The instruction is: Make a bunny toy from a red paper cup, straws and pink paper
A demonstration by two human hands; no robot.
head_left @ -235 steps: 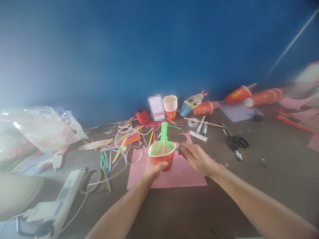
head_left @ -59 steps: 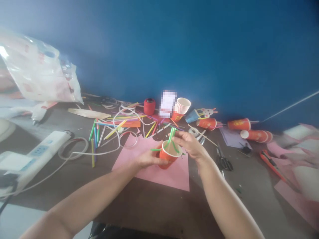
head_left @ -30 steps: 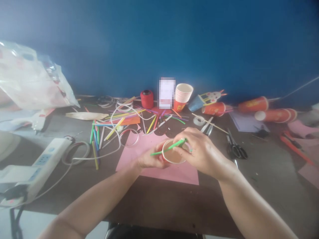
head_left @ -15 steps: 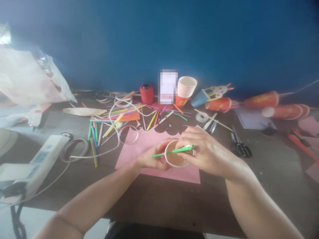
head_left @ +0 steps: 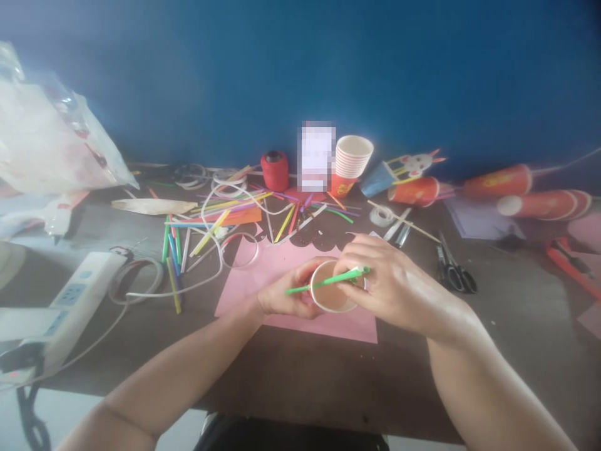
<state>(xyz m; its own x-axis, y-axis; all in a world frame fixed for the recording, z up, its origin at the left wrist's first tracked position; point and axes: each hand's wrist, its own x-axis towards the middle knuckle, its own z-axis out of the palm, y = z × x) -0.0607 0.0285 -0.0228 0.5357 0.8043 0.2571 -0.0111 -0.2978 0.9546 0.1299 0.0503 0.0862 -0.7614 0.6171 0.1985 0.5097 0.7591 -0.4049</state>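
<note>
A small red paper cup [head_left: 332, 297] sits over a pink paper sheet [head_left: 263, 275], its mouth facing me. My left hand [head_left: 284, 294] is closed round the cup's left side. A green straw [head_left: 323, 282] lies across the cup's rim, sticking out to the left. My right hand [head_left: 389, 285] is wrapped over the cup's right side, fingers pinching the straw's right end.
Several coloured straws [head_left: 211, 225] and a white cord [head_left: 206, 285] litter the table [head_left: 516, 313] at back left. A red thread spool [head_left: 275, 170], stacked cups [head_left: 352, 160], decorated cups [head_left: 417, 188], tape roll [head_left: 380, 216], scissors [head_left: 453, 269], power strip [head_left: 61, 307], plastic bag [head_left: 47, 144] surround.
The green straws stood upright in the cup; now one straw is bent flat across its rim. The cup has tipped its mouth toward me, and my right hand moved over its rim.
</note>
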